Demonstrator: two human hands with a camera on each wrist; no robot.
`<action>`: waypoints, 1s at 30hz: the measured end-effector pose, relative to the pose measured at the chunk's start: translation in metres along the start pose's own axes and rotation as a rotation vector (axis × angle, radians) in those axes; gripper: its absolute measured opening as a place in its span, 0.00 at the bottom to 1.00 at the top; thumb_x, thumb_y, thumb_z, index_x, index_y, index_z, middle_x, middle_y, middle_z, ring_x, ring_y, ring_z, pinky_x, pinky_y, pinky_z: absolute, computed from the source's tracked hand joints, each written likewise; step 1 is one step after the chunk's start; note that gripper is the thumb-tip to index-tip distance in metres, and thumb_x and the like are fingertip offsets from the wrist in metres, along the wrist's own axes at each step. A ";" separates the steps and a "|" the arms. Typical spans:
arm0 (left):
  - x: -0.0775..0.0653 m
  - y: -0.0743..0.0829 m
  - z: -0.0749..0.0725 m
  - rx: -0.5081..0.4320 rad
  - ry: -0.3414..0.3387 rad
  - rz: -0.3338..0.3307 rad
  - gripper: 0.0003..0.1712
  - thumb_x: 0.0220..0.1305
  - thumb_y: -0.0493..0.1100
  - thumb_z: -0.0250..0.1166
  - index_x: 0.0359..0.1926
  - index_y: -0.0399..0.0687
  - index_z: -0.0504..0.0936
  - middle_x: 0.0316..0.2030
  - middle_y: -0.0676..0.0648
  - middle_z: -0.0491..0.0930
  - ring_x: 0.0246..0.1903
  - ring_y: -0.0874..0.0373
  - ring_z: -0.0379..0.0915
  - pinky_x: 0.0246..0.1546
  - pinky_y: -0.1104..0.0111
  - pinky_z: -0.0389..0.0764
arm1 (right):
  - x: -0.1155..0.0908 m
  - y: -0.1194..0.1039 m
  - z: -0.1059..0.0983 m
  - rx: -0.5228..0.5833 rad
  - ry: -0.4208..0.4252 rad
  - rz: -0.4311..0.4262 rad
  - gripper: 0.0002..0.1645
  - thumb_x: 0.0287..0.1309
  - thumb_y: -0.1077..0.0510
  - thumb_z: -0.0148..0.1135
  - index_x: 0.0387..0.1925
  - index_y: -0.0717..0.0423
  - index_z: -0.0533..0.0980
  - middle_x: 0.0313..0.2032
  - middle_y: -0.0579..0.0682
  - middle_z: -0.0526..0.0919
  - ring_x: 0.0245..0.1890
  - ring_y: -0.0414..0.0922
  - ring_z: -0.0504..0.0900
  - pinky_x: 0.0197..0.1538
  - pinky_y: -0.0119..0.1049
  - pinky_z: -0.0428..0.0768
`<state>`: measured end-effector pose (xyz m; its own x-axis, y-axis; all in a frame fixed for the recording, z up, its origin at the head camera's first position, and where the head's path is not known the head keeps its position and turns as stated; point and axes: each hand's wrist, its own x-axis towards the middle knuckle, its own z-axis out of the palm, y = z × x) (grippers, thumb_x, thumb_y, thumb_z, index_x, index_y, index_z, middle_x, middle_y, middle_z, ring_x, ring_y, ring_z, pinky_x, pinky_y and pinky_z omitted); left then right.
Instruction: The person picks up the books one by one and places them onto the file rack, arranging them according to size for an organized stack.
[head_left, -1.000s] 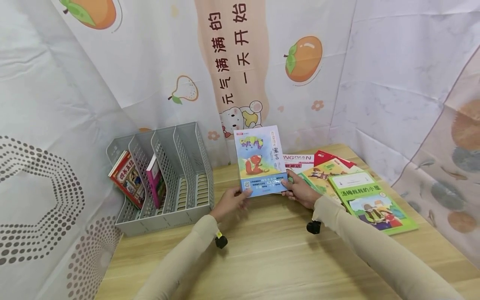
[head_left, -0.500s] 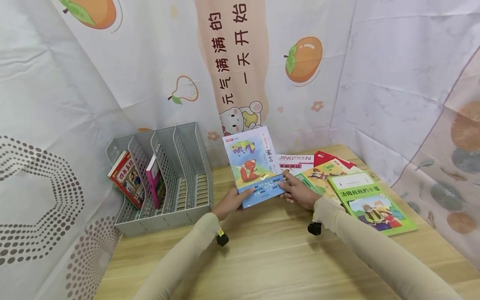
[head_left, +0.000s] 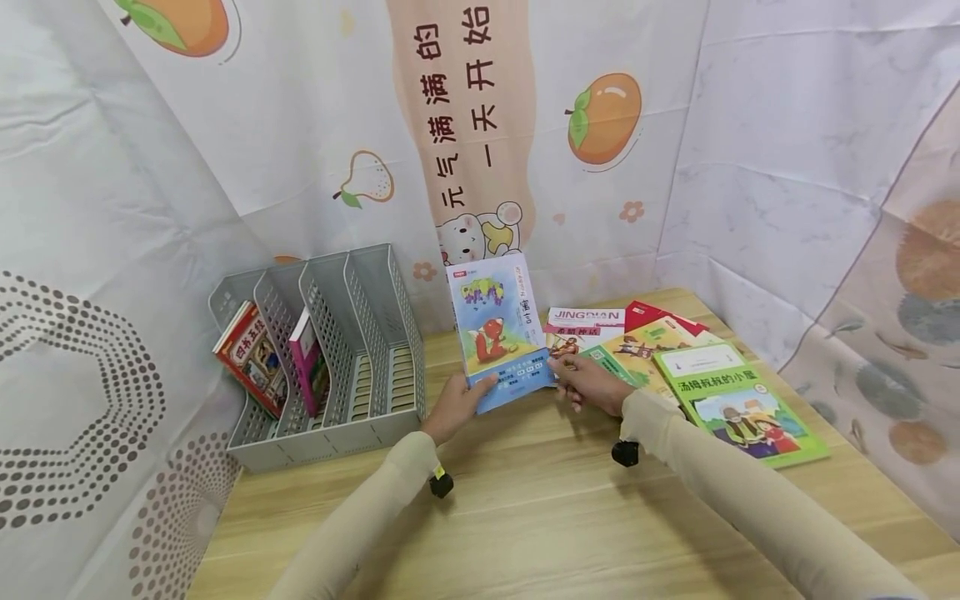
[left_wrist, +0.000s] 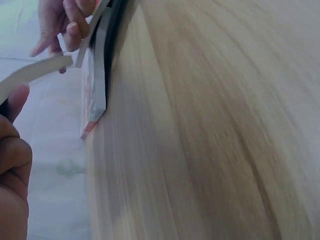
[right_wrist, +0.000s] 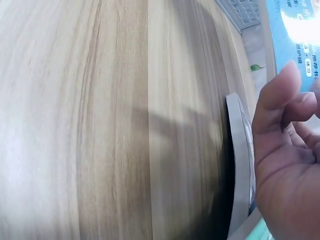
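Probably light, bendy and slick, the blue-and-white, fox-covered paperback (head_left: 491, 321) tilted above the pale wooden desk's (head_left: 540, 500) back edge. The left hand (head_left: 454, 406) pinched it sensibly near its lower left corner; whether the right hand (head_left: 596, 385) gripped the opposite corner, I couldn't tell.

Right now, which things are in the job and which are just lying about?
In the job:
Fox-cover fable book, in the left hand
Right hand, by the book's lower corner
Gray file rack, probably

Lying about, perhaps for later:
Green Uncle Tom's Cabin book
JINGDIAN book, red book, yellow book, fanned nearby
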<state>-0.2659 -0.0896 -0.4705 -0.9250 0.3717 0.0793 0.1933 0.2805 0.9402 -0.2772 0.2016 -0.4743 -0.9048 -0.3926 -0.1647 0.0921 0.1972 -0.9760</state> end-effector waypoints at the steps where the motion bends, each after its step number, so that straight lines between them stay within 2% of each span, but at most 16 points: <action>1: -0.001 0.000 -0.001 0.023 0.007 0.005 0.31 0.74 0.66 0.58 0.59 0.47 0.83 0.46 0.51 0.88 0.33 0.60 0.80 0.31 0.68 0.78 | 0.000 -0.001 0.001 -0.003 0.009 0.011 0.26 0.81 0.42 0.44 0.49 0.64 0.69 0.35 0.66 0.78 0.20 0.43 0.69 0.26 0.37 0.78; 4: -0.003 0.000 -0.003 0.080 0.031 0.017 0.31 0.74 0.68 0.57 0.57 0.48 0.84 0.41 0.51 0.88 0.27 0.59 0.76 0.23 0.68 0.72 | 0.000 -0.002 0.006 -0.023 0.013 0.043 0.34 0.80 0.37 0.41 0.52 0.68 0.67 0.34 0.63 0.79 0.20 0.43 0.70 0.26 0.38 0.79; 7: -0.005 0.000 -0.004 0.118 0.068 0.035 0.32 0.73 0.68 0.56 0.55 0.47 0.84 0.38 0.50 0.88 0.25 0.60 0.74 0.20 0.68 0.69 | 0.001 -0.003 0.011 -0.050 0.006 0.080 0.39 0.79 0.33 0.41 0.60 0.67 0.67 0.33 0.60 0.80 0.21 0.42 0.71 0.26 0.38 0.79; 12: -0.008 0.001 -0.008 0.146 0.109 0.062 0.33 0.74 0.68 0.57 0.58 0.46 0.83 0.43 0.49 0.88 0.30 0.59 0.78 0.25 0.67 0.76 | 0.003 -0.002 0.017 -0.072 -0.027 0.096 0.38 0.81 0.36 0.38 0.69 0.65 0.64 0.34 0.60 0.80 0.21 0.42 0.71 0.26 0.37 0.79; 19: -0.013 0.000 -0.016 0.173 0.152 0.064 0.32 0.74 0.67 0.56 0.58 0.45 0.83 0.42 0.49 0.87 0.32 0.58 0.79 0.31 0.65 0.80 | 0.005 -0.001 0.024 -0.060 -0.054 0.105 0.41 0.79 0.35 0.41 0.69 0.67 0.66 0.32 0.58 0.80 0.21 0.41 0.69 0.25 0.35 0.79; 30: -0.020 -0.001 -0.033 0.259 0.273 0.147 0.32 0.75 0.65 0.57 0.57 0.42 0.82 0.41 0.46 0.87 0.30 0.59 0.78 0.32 0.64 0.80 | 0.009 0.002 0.038 -0.063 -0.072 0.133 0.39 0.78 0.35 0.45 0.63 0.67 0.71 0.30 0.57 0.80 0.19 0.43 0.73 0.25 0.37 0.79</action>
<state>-0.2583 -0.1261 -0.4619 -0.9276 0.1853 0.3243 0.3735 0.4682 0.8008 -0.2695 0.1637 -0.4828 -0.8541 -0.4223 -0.3036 0.1804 0.3068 -0.9345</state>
